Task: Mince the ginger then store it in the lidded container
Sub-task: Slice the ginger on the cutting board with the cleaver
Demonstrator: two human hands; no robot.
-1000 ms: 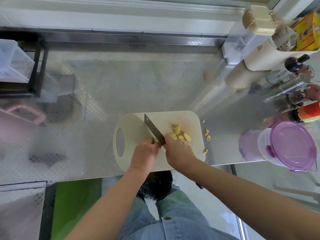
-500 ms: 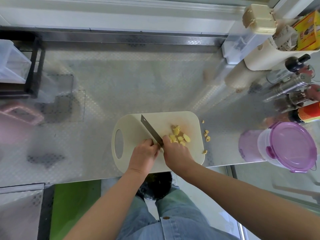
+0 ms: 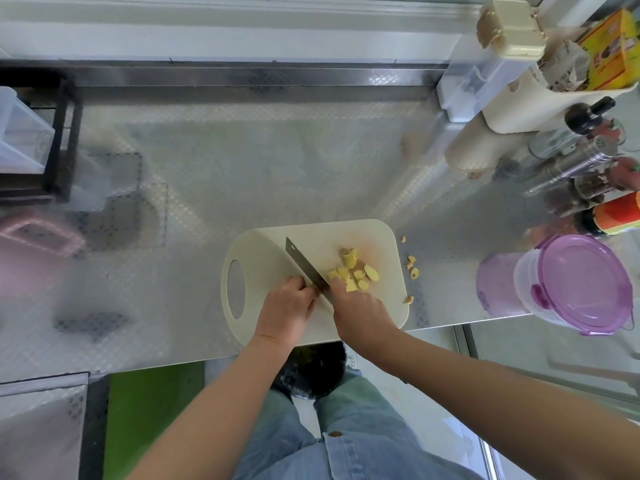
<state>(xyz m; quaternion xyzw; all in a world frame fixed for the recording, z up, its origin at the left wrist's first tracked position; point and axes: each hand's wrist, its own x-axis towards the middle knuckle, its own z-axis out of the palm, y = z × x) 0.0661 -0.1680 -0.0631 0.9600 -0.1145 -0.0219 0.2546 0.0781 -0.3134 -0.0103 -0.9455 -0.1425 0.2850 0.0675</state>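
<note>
Right hand [image 3: 360, 310] was wrapped round the knife [image 3: 305, 265] handle, handle itself hidden under the hand. Blade ran diagonally up-left across the board [image 3: 273, 251], edge down on it. Left hand [image 3: 285, 306] sat just left of the blade near its heel, fingers curled toward it; couldn't tell if it gripped anything or only touched the blade. Ginger [image 3: 350, 271] lay in coarse yellow chunks on the board, right of the blade and just above the right hand's knuckles. A few stray bits [image 3: 412, 268] were off the board's right edge on the counter [image 3: 242, 168]. Container [image 3: 581, 282], purple lid on, stood well to the right at the counter's front edge, apart from the board.
</note>
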